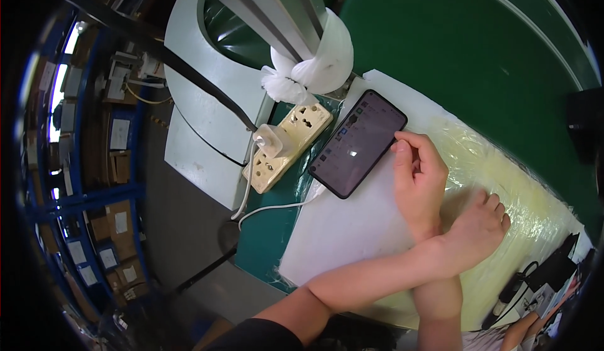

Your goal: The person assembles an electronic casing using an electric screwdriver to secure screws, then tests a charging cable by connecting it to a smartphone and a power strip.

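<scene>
A dark phone [360,143] with its screen lit lies tilted on a white sheet-covered pad. My right hand [423,178] is at its right edge, fingers curled, thumb and index fingertips close together by the phone's rim. Nothing shows between them. My forearms cross, the left lying over the right wrist. To the right, my left hand [479,232] rests over the plastic-wrapped, yellowish part of the pad [469,146], its fingers bent inward. Its palm side is hidden, so I cannot see whether anything is in it.
A cream power strip [267,173] with a white plug [269,142] stands left of the phone, its white cable trailing nearby. Behind rises a metal post [270,11] wrapped in white plastic [327,58]. Green table [402,30] behind; shelves with boxes [119,225] left; another person's limbs lower right.
</scene>
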`<state>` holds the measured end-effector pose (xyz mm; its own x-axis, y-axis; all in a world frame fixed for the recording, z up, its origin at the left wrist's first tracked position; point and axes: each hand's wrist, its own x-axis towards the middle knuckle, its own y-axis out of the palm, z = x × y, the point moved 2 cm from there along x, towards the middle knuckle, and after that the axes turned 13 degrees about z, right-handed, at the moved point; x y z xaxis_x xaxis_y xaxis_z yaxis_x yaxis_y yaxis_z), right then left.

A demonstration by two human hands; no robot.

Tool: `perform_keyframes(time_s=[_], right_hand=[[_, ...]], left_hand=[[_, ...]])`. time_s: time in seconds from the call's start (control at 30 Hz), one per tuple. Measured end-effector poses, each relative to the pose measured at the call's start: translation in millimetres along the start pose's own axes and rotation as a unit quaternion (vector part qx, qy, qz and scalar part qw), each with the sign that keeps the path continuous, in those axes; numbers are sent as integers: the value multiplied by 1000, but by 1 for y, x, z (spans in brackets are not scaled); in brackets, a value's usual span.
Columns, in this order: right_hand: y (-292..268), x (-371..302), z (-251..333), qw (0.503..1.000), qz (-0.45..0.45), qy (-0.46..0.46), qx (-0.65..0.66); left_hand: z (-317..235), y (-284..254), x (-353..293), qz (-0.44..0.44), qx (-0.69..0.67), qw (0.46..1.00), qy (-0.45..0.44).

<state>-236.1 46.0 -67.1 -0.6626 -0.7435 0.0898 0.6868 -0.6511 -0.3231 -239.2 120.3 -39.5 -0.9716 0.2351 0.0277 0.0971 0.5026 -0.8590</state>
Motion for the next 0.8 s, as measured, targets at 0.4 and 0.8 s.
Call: perform_keyframes(time_s=[0.4,0.8], right_hand=[[-5,-5,-4,999,3,-51,19],[-4,-6,0,998,21,-55,5]], left_hand=[[-5,0,-1,-6,6,1000,2],[-2,-1,-1,-7,-17,1000,12]])
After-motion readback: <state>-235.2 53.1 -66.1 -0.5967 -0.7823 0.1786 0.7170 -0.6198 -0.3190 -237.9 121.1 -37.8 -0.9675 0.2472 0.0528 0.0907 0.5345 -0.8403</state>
